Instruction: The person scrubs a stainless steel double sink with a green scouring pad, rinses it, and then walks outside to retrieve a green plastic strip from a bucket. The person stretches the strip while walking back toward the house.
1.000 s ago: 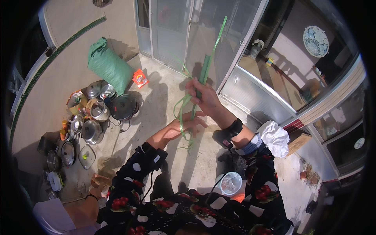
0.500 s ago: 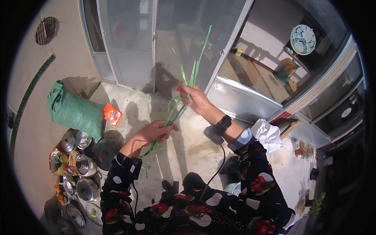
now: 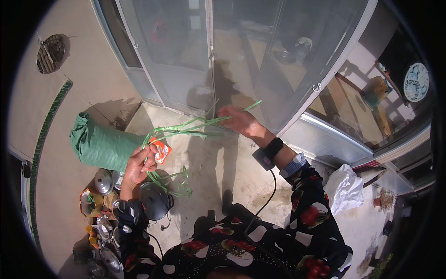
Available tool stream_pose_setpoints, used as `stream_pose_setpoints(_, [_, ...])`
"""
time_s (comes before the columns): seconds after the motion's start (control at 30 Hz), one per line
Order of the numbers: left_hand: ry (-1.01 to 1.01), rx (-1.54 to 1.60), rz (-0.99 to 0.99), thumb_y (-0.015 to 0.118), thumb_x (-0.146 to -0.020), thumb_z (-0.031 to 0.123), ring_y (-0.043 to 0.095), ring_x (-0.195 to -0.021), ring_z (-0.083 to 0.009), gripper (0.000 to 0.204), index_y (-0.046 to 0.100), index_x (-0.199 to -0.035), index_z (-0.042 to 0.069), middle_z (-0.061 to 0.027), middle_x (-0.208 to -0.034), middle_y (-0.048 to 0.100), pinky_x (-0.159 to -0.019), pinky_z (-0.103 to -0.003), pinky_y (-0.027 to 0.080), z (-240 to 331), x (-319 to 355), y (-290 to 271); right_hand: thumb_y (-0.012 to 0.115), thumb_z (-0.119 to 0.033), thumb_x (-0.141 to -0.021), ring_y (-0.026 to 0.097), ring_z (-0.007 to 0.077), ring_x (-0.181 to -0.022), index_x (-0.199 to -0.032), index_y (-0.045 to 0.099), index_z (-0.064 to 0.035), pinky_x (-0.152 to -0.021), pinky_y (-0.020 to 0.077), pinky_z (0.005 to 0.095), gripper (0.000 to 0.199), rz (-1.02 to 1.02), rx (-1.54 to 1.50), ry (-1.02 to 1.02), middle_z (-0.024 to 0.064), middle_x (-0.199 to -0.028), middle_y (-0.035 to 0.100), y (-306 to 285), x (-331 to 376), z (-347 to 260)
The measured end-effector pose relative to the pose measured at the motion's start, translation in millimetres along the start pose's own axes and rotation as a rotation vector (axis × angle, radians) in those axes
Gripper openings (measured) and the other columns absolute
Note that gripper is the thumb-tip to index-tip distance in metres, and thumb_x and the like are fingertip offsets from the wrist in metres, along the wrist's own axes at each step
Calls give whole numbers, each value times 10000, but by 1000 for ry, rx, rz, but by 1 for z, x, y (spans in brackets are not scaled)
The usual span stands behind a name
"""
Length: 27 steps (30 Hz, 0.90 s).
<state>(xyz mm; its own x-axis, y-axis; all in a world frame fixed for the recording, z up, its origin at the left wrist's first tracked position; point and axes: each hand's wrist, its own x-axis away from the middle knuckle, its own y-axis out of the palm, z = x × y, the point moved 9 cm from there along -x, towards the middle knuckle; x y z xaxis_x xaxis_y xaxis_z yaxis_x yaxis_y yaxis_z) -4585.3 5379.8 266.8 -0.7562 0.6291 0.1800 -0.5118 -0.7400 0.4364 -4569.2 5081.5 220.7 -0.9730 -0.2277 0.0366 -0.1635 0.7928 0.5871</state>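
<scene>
Several thin strands of green plastic twine [image 3: 179, 129] stretch between my two hands, with loose curling tails hanging below the left one. My left hand [image 3: 139, 165] is closed around the strands, in front of the green sack. Farther right and forward, my right hand [image 3: 241, 122] has its fingers curled at the other end of the twine; a short end sticks out past it toward the glass doors. The right fingers are partly blurred.
A stuffed green woven sack [image 3: 104, 144] leans by the left wall, an orange-red packet [image 3: 160, 151] beside it. Pots and lids, including a dark pan [image 3: 154, 201], crowd the lower left. Sliding glass doors [image 3: 167, 51] stand ahead. A white bag [image 3: 344, 189] lies at right.
My hands have moved apart: the left went left, the right slightly right and down. The twine has swung from upright to nearly level. The view has shifted.
</scene>
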Motion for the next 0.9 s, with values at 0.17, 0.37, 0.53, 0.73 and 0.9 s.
stream_pose_setpoints(0.17, [40,-76,291,432,-940,284,245,-404,-46,271,535,-887,38,43,-520,350,-436,-197,286,38,-2,-86,524,-217,-894,565,192,-897,-1070,528,-24,-810,465,331,261,144,117,-35,78,-1010,563,-88,-93,-24])
stream_pose_setpoints(0.37, [-99,-267,282,442,-932,294,273,-408,-54,297,539,-874,20,35,-519,364,-429,-217,307,26,-75,-138,539,-262,-889,569,170,-880,-1086,515,-23,-764,471,300,311,448,289,-62,79,-1002,556,-170,-203,-68])
stream_pose_setpoints(0.53, [-240,-270,116,413,-931,183,271,-412,-64,236,546,-858,2,32,-512,346,-418,-227,272,-1,-181,-158,568,-339,-868,566,170,-823,-1037,536,-34,-722,481,309,351,690,428,14,72,-939,546,-201,-269,-74])
stream_pose_setpoints(0.73, [-393,-336,-135,401,-932,170,270,-424,-62,227,539,-869,0,28,-519,337,-412,-233,238,-19,-285,-151,570,-315,-872,525,102,-587,-819,579,-78,-530,437,243,243,736,184,-22,3,-675,537,-229,-323,-59])
stream_pose_setpoints(0.9, [-388,-416,-244,415,-930,183,268,-436,-56,223,532,-884,-2,29,-530,337,-416,-226,229,-23,-337,-142,561,-238,-870,467,75,-519,-805,566,-86,-450,368,182,166,794,-165,-137,-10,-606,497,-247,-312,-57])
